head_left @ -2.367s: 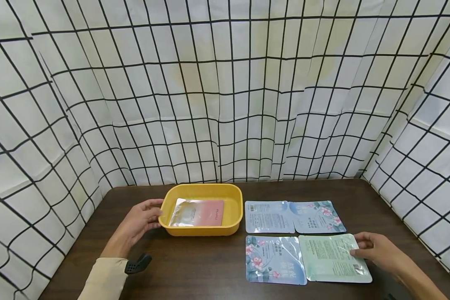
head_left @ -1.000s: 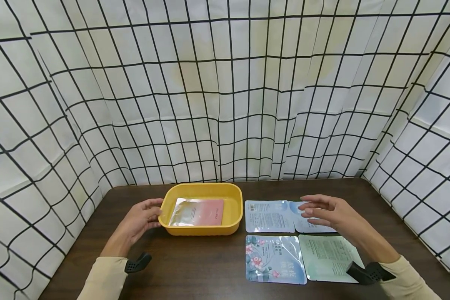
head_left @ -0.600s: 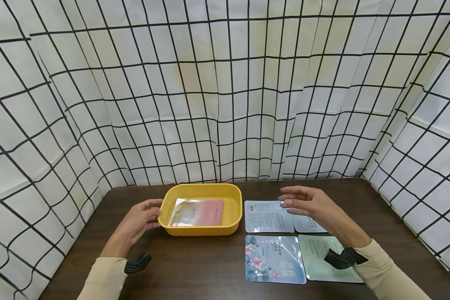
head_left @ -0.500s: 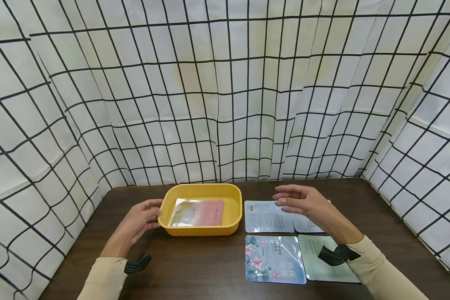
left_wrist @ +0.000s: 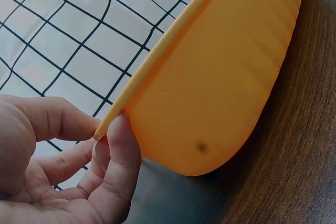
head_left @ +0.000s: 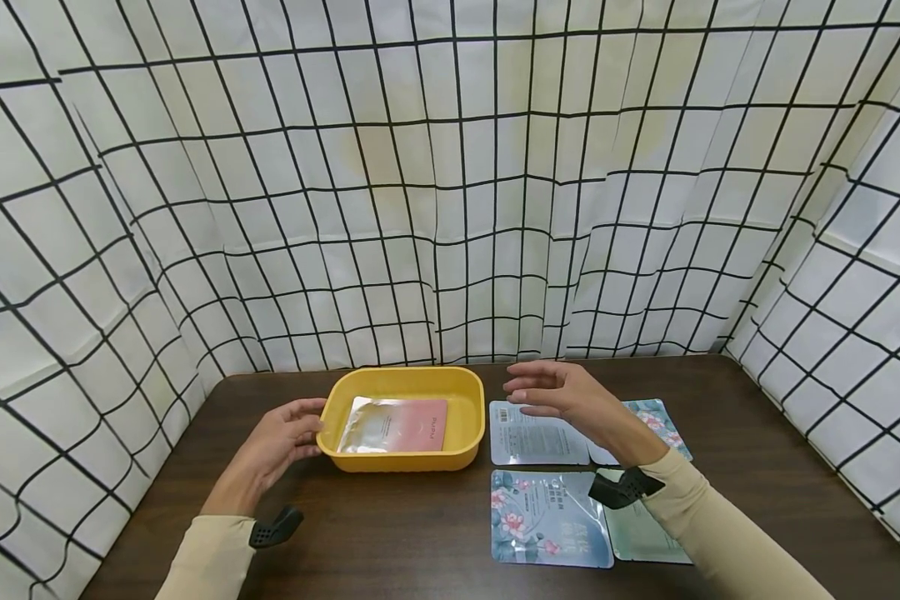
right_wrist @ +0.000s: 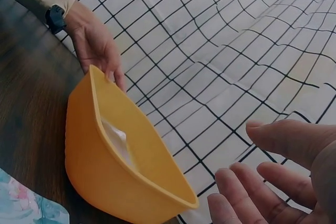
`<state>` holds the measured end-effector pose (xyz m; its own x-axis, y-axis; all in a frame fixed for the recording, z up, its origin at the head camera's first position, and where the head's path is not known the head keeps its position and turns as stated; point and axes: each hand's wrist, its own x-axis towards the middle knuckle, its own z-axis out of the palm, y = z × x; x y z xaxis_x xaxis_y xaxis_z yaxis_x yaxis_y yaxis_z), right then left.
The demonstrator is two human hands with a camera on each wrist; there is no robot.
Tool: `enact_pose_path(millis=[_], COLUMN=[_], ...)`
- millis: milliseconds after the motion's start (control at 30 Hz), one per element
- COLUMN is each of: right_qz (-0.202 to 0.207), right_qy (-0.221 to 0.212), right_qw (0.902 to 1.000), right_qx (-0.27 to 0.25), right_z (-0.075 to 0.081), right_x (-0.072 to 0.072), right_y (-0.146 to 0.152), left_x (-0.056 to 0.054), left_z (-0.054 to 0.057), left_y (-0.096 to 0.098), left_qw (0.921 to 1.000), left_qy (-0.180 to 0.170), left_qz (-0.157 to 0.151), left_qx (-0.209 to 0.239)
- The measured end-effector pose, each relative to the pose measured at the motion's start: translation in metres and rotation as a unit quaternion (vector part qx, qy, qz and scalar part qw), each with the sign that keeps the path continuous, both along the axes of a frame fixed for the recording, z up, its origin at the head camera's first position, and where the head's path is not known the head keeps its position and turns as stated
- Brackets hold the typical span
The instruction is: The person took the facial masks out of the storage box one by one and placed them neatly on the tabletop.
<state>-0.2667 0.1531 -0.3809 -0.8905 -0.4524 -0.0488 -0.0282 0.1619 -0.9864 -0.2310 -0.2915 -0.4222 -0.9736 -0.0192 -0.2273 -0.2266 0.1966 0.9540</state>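
Note:
My left hand [head_left: 277, 437] pinches the left rim of a yellow plastic tub [head_left: 401, 463]; in the left wrist view the thumb and fingers [left_wrist: 118, 171] grip its edge. Inside the tub lies a pink and silver foil sachet [head_left: 420, 423]. With relaxed fingers, my right hand [head_left: 570, 400] hovers just right of the tub, holding nothing. Below it is a light blue sachet [head_left: 540, 442] with printed text, its top right partly covered. A second blue sachet [head_left: 656, 417] with pink flowers lies beside it, half hidden by the right hand and wrist.
Nearer the front lie a blue flowered sachet [head_left: 547, 521] and a pale green sachet [head_left: 648, 533], the latter partly behind the right forearm. All rest on a dark wood table [head_left: 390, 533]. White cloth with a black grid [head_left: 450, 208] encloses the back and sides.
My right hand has left the green sachet at the front right and travelled leftward over the back blue sachets toward the tub. My left hand and the tub stay in place.

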Motion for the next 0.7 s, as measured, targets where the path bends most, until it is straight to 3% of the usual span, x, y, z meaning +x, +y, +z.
enact_pose_path(millis=[400, 700], right_qz=[0.007, 0.040], right_qy=[-0.015, -0.015], right_qw=[0.9998, 0.9990], right_qx=[-0.008, -0.015], right_z=[-0.002, -0.001], right_x=[-0.013, -0.022], right_y=[-0.031, -0.051], left_x=[0.001, 0.000], left_z=[-0.001, -0.002], left_y=[-0.001, -0.002], left_qw=[1.0000, 0.9999], left_qy=[-0.002, -0.005], left_qz=[-0.001, -0.002], left_qx=[0.000, 0.012])
